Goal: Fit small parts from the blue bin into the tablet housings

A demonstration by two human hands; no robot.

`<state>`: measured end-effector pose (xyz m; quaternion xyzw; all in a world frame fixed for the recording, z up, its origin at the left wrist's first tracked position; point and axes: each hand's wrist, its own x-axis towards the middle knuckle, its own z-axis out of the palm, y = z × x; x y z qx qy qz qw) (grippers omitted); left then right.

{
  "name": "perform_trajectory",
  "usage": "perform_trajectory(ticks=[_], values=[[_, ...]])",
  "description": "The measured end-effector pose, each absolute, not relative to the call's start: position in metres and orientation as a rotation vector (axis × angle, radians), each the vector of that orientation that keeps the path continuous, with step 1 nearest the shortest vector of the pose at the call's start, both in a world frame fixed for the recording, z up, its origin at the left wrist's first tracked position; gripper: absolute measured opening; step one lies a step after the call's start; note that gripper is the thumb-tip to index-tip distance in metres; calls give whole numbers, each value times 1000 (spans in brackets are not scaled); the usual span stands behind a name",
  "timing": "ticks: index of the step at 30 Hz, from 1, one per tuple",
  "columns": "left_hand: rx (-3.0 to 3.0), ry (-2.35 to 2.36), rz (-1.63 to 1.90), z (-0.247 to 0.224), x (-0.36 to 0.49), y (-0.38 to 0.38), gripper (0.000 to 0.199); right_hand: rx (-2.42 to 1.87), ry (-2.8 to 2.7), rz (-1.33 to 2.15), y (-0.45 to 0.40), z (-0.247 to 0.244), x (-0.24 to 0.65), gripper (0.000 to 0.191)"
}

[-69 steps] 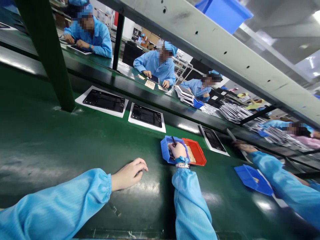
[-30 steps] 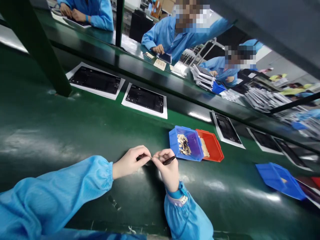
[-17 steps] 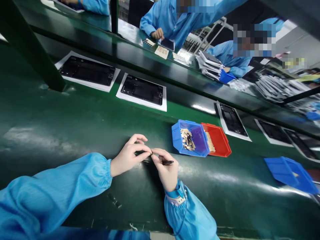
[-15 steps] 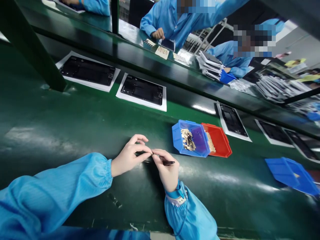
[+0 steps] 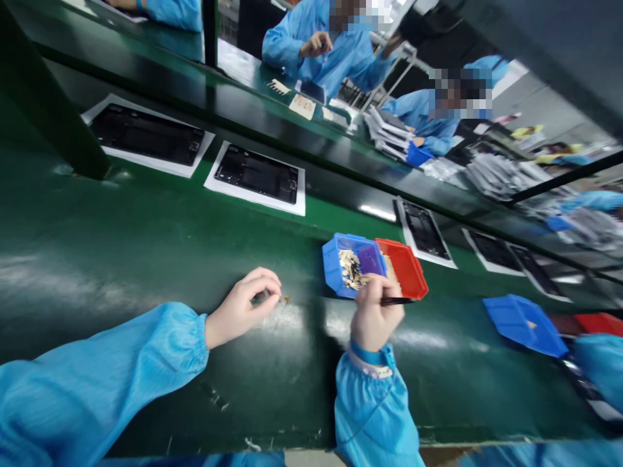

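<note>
Right hand (image 5: pixel 376 318) back over blue plastic bin (image 5: pixel 331 272)

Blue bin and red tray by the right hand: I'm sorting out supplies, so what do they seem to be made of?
The blue bin looks like moulded rigid plastic: even opaque colour, smooth, slightly glossy walls and a formed rim. The red tray seems to be similar plastic, with the same glossy finish and moulded lip. The exact type of plastic cannot be told from the look.
</note>
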<state>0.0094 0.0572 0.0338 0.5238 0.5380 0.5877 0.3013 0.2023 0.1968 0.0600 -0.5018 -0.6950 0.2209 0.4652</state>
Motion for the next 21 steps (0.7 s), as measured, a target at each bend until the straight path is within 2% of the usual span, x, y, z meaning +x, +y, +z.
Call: perform_trajectory(ticks=[5,12,18,21], values=[[1237,1332,1465,28,13,55,11,-1466,-1517,112,268,76,267,29],[1099,1384,1368,23,15,53,21,-1653,-1574,94,291,66,288,23],[1079,1356,1449,24,19,55,17,-1393,-1612,113,241,83,243,33],[1108,1337,1473,23,21,55,13,-1173,-1837,323,185,79,204,23]])
